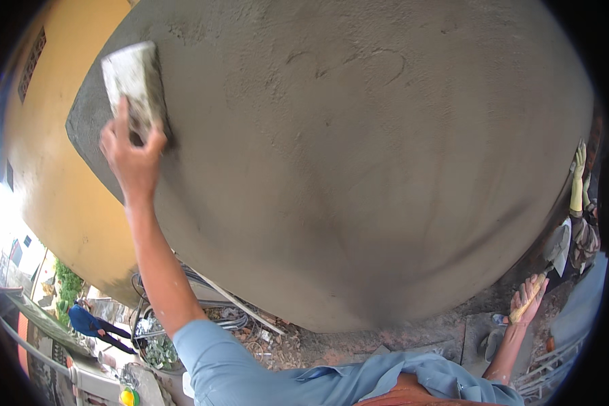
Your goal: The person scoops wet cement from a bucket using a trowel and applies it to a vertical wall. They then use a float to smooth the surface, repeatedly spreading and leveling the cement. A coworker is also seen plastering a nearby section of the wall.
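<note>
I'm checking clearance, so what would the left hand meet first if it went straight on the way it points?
Beyond the pale block in its grip, the left hand would likely first meet more grey wall surface, then seemingly the yellow wall; depth is unclear.

At ten o'clock, the left hand [135,159] is motion-blurred, and the wall-side face of its plastering float [130,71] is hidden. Twelve o'clock crops the top of the grey plastered wall [386,169]. The dark rim cuts off the gloved co-worker [577,183] at three. At four, a yellowish strip [521,312] across the right hand [531,304] is too small to identify. The lower edge crops the blue-grey shirt [250,372] at six.
</note>
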Available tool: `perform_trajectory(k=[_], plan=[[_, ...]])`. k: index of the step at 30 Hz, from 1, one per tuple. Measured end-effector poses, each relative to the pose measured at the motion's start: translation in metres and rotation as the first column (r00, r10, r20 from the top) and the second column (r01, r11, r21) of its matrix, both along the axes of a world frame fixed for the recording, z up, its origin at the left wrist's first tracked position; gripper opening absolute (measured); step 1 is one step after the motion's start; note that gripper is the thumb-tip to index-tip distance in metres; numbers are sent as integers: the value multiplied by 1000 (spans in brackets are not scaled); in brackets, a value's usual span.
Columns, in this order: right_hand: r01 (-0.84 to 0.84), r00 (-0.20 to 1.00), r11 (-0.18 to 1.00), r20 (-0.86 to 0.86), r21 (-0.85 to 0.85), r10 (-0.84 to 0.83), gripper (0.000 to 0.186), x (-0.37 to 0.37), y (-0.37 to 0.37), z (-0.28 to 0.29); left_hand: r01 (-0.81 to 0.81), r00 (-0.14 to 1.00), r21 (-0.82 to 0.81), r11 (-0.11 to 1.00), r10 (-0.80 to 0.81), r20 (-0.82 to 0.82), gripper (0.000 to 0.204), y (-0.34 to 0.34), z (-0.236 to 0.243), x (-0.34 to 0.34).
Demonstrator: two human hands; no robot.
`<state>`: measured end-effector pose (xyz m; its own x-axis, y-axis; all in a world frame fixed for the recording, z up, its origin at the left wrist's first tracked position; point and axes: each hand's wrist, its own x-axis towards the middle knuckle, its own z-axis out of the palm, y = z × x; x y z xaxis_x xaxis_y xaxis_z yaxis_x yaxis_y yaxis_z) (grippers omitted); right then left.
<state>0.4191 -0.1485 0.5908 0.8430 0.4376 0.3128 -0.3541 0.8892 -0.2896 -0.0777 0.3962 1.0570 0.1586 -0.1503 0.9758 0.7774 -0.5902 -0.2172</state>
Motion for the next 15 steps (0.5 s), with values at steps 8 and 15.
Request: perform_trajectory(k=[8, 15], plan=[[10, 1000, 1000, 4, 10, -10, 46, 8, -3, -14, 73, 987, -110, 991, -56, 150, 69, -25, 87, 61], [5, 1000, 997, 22, 81, -7, 47, 5, 3, -11, 67, 962, 253, 965, 4, -272, 73, -77, 9, 170]])
